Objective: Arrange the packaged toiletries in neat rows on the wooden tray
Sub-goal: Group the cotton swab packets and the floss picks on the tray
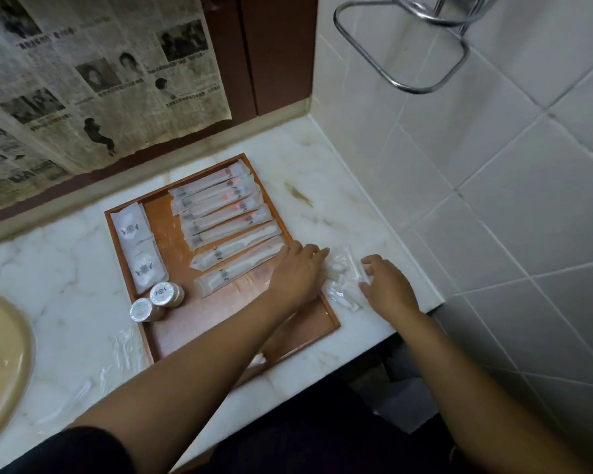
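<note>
A wooden tray lies on the marble counter. Several long white sachets sit in a slanted row across its back right. Two flat square packets line its left side, and two small round wrapped pieces stand at the front left. Just right of the tray lies a heap of clear plastic packets. My left hand reaches over the tray's right rim, fingertips touching that heap. My right hand rests on the heap's right side, fingers curled around a packet.
A beige sink basin is at the far left. Clear wrappers lie on the counter in front of the tray. A tiled wall rises on the right, with a chrome rack above. Newspaper covers the back panel.
</note>
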The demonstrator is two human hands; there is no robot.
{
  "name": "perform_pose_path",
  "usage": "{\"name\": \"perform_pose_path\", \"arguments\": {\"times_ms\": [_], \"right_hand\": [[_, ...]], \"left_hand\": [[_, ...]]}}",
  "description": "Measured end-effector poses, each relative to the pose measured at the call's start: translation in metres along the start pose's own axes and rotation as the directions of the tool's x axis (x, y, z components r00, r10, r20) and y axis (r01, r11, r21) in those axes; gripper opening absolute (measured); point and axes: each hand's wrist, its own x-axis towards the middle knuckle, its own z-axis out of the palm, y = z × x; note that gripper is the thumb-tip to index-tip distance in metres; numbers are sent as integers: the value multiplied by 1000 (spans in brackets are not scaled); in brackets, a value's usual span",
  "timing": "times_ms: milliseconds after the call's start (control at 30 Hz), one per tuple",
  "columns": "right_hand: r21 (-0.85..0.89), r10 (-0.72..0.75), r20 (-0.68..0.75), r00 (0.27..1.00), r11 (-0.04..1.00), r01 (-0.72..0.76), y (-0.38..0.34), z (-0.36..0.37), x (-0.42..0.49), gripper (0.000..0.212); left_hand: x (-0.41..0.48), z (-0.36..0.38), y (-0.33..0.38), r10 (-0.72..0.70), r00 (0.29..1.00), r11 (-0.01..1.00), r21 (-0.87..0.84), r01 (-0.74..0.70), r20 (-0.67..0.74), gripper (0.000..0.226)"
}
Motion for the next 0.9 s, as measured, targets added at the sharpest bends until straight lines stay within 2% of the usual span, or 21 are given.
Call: {"name": "perform_pose_path", "arguments": {"times_ms": [133, 267, 367, 467, 533, 600, 667, 733, 800, 900], "right_hand": [[64, 38, -42, 998, 997, -35, 6, -4, -2, 43], [191, 120, -75, 990, 976, -104, 6, -13, -3, 29], [224, 122, -61, 991, 969, -105, 4, -16, 2, 11], [300, 144, -1, 990, 944, -137, 5, -17, 8, 16], [309, 139, 26, 990, 941, -141, 7, -18, 10, 17], [215, 90, -3, 996, 973, -88, 10, -17, 12, 18], [76, 24, -55, 998, 997, -20, 12, -15, 13, 12], [5, 7, -101, 995, 1000, -6, 13, -14, 14, 11], [-43, 1, -140, 990, 999, -8, 12, -12, 14, 34], [-148, -149, -305, 941, 983, 108, 9, -7, 15, 35]], "left_hand": [[2, 2, 0, 8, 999, 999, 48, -10, 40, 39], [-2, 1, 4, -12, 999, 998, -63, 15, 49, 32], [-4, 3, 8, 30, 996, 996, -92, -22, 89, 31], [-5, 5, 10, 30, 996, 993, -116, -20, 84, 33], [-4, 7, 12, -17, 1000, 990, -140, 19, 13, 30], [0, 6, 13, -79, 994, 987, -149, 68, -72, 24], [6, 3, 12, -114, 989, 987, -122, 102, -90, 24], [15, -1, 11, -134, 991, 989, -70, 132, -18, 30], [23, -3, 10, -144, 987, 989, -4, 144, 77, 35], [29, -2, 11, -101, 987, 994, 54, 95, 124, 23]]}}
